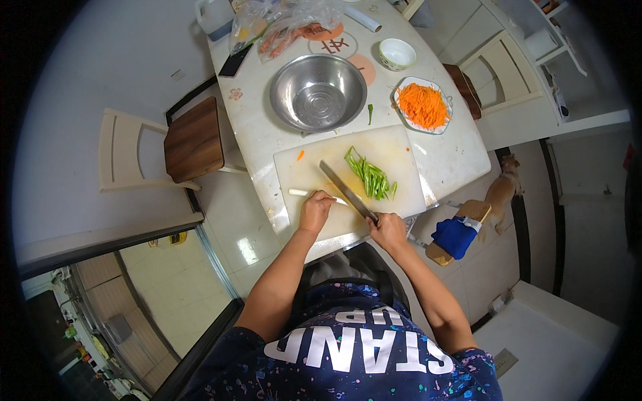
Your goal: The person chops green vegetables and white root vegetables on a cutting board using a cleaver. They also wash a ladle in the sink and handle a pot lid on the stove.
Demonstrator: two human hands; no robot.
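On a white cutting board (306,173) near the table's front edge, my left hand (316,206) presses down on a slim white stalk (298,192), perhaps a scallion. The stalk's pale end sticks out to the left of my fingers, and its other end reaches toward the blade. My right hand (389,230) grips the handle of a kitchen knife (343,189), whose long blade slants up and left across the board. Sliced green pepper strips (373,178) lie in a heap right of the blade. A small carrot scrap (301,155) rests at the board's upper left.
Beyond the board stand a stainless steel bowl (326,97), a plate of shredded carrot (424,106) and a small white bowl (397,54). Plastic bags (286,30) and a phone (234,61) lie farther back. A stool with blue cloth (455,236) and a dog (501,193) are at the right.
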